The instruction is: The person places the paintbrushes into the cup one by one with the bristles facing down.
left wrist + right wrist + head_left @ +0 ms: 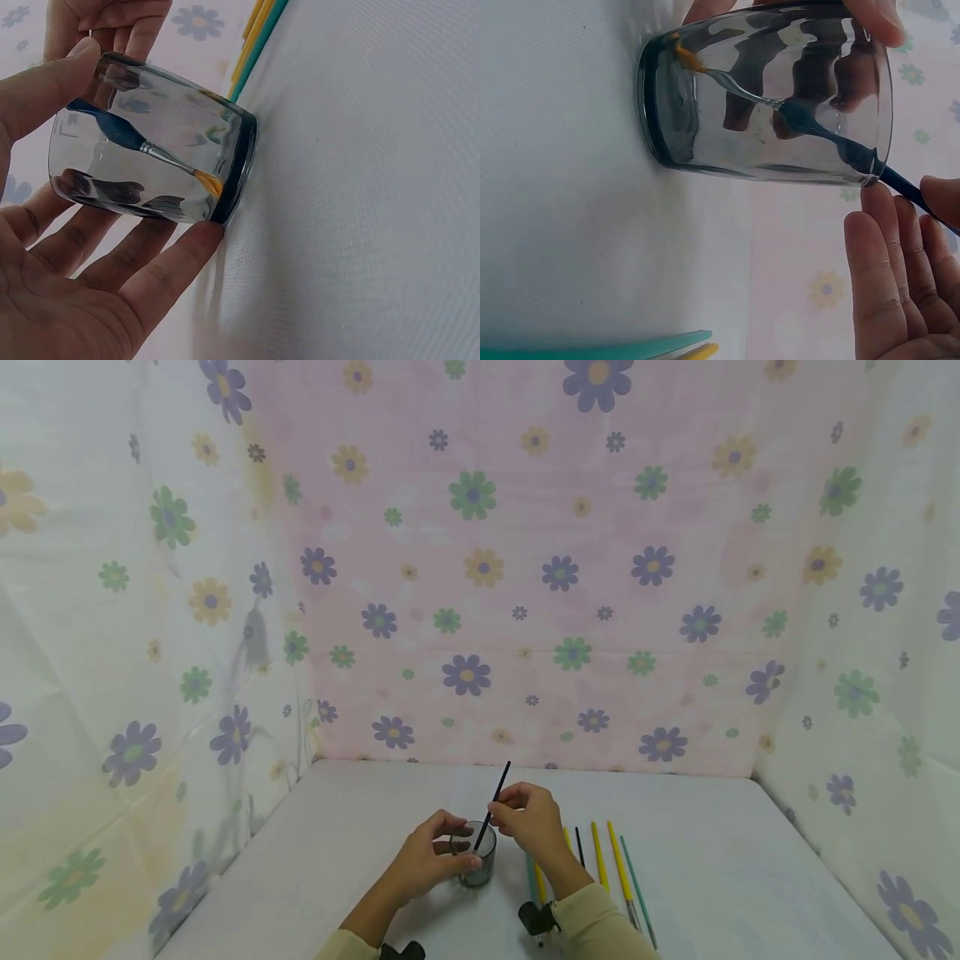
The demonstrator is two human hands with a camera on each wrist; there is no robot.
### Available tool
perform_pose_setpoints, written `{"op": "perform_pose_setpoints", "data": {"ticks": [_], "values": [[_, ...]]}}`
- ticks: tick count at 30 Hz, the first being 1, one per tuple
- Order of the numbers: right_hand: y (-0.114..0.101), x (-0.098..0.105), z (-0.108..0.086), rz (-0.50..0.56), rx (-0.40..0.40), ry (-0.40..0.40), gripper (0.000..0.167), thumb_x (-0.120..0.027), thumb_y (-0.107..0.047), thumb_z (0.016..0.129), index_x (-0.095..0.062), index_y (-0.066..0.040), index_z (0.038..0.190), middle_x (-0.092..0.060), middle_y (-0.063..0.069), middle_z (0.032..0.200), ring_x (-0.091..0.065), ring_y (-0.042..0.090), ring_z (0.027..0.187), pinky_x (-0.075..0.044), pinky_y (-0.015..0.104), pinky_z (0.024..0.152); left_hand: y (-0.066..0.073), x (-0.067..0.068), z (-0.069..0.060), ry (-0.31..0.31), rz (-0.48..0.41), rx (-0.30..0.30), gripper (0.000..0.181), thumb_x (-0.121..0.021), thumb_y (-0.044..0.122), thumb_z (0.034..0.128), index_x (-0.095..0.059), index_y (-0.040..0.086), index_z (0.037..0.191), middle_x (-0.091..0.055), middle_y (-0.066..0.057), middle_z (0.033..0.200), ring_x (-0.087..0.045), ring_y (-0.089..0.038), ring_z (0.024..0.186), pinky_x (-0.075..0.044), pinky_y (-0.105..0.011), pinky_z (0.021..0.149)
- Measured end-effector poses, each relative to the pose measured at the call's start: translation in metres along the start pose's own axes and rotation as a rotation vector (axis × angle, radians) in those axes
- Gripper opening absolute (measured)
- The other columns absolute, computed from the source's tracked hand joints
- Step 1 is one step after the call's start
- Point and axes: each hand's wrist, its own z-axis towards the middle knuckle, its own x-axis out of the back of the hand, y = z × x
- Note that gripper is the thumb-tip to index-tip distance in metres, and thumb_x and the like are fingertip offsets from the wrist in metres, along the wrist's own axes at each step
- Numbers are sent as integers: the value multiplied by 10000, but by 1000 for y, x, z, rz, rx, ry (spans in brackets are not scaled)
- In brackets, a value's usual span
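A smoky clear drinking glass [477, 875] stands on the white table, with my left hand [420, 862] curled round its side, thumb towards me and fingers behind. My right hand [531, 820] pinches the dark handle of a paintbrush [498, 789] above the rim. The brush leans into the glass, bristles down. In the left wrist view the paintbrush [120, 129] shows a blue handle, silver ferrule and orange-yellow bristles near the thick base. Through the glass wall [735, 166] in the right wrist view the brush looks bent. Whether liquid is inside, I cannot tell.
Several more brushes lie on the table to the right, partly under my right forearm: a yellow brush [598, 852], a black brush [580, 843] and a teal brush [636, 883] among them. Flower-printed cloth [517, 527] encloses the table [712, 860] at the back and sides.
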Motion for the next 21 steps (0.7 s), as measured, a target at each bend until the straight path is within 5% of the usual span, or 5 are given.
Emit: {"op": "perform_pose_setpoints", "data": {"ticks": [21], "values": [[5, 3, 3, 4, -33, -14, 224, -797, -229, 921, -723, -59, 1047, -765, 49, 932, -771, 185, 806, -645, 318, 687, 5, -1, -3, 7, 26, 5, 598, -844, 267, 883, -539, 42, 1345, -638, -156, 1368, -663, -351, 1229, -577, -429, 1002]]}}
